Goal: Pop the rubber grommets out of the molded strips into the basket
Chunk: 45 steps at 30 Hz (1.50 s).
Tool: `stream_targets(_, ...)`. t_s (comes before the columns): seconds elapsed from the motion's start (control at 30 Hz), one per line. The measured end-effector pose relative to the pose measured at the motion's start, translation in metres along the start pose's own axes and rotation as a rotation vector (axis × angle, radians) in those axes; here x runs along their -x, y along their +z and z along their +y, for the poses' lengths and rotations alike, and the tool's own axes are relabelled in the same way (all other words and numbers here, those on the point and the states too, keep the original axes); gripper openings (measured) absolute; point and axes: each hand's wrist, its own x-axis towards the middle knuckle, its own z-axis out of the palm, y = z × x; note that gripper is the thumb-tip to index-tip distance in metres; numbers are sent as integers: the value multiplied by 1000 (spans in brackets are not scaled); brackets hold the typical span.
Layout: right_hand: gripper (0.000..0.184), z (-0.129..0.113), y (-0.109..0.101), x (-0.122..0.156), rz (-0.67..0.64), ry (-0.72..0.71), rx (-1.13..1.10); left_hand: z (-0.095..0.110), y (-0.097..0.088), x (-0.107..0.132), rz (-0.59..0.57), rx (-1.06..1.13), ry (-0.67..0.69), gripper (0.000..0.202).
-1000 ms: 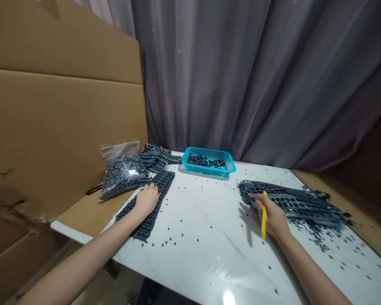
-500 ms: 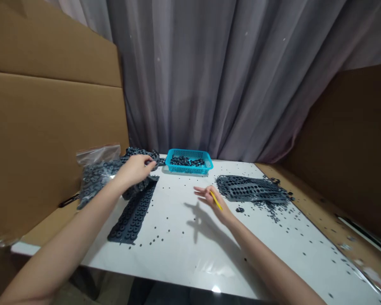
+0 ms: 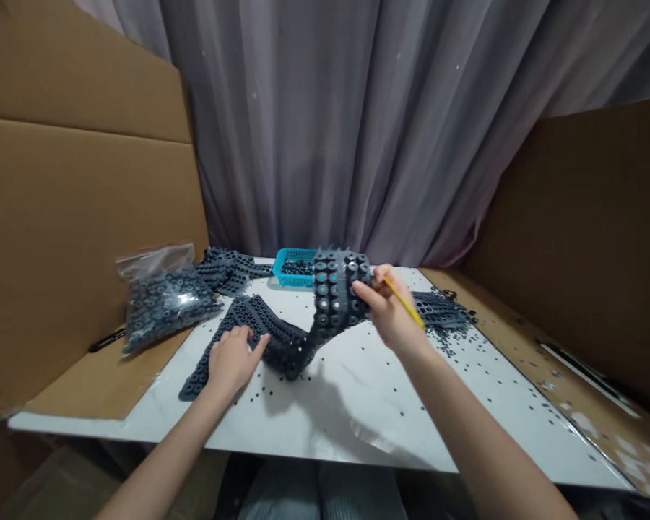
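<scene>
Right hand (image 3: 393,310) clamps a yellow pencil (image 3: 404,302) against a raised rubber strip (image 3: 336,292); left hand (image 3: 232,359), fingers spread, presses the strip's low end onto the bench (image 3: 357,426)

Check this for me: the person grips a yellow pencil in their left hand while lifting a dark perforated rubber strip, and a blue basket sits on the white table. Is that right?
Not quite: the head view shows the yellow pencil in the right hand, not the left. The rest stands: that hand lifts the dark perforated rubber strip, and the blue basket sits on the white table.
</scene>
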Motion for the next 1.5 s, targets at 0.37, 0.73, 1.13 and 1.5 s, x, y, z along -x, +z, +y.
stream_targets(0.37, 36, -104, -12, 38, 102, -209, 294, -32, 16, -61, -225, -18, -238, 54)
stream_targets(0.73, 29, 159, -23, -21, -102, -6, 604, -59, 16, -112, -251, -27, -328, 52)
stream_targets(1.13, 18, 138, 9, 22, -714, -293, 779, -74, 22, -119, -50, 88, -175, 5)
stream_targets(1.5, 14, 109, 63, 42, -953, -536, 969, -37, -36, -160, 195, 484, -5, 26)
